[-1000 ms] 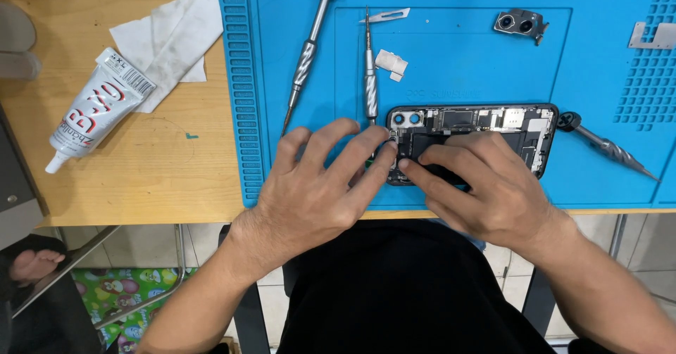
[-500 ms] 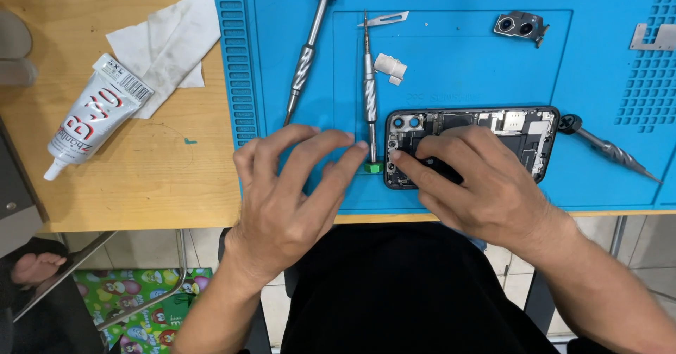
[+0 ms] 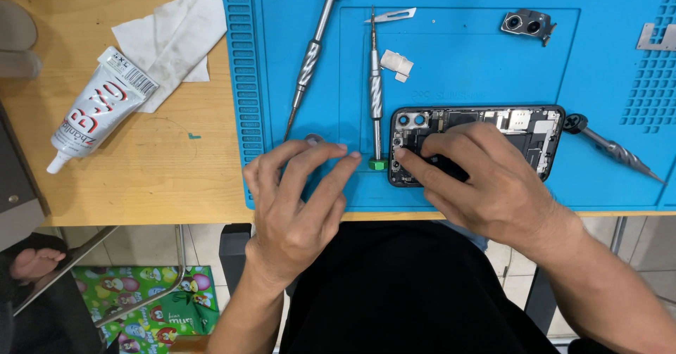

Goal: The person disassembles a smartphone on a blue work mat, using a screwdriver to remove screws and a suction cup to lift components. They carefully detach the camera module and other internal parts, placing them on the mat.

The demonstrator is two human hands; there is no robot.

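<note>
Blue mat [image 3: 458, 58] on wooden desk [image 3: 141, 178]; opened phone [image 3: 521, 125] under right hand's [image 3: 486, 181] spread fingers; left hand [image 3: 299, 199] open, empty, just left of the phone.

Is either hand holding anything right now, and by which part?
Neither grips anything. The right hand presses down on the opened phone, fingertips at its camera end. The left hand rests spread on the blue mat.

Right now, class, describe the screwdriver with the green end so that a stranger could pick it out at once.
Start at the blue mat on the wooden table. Just left of the opened phone lies a slim silver screwdriver, pointing away from the person, between the left hand and the right hand. Its green cap sets it apart: the screwdriver further left has a blue cap, the one right of the phone a black one.
</note>
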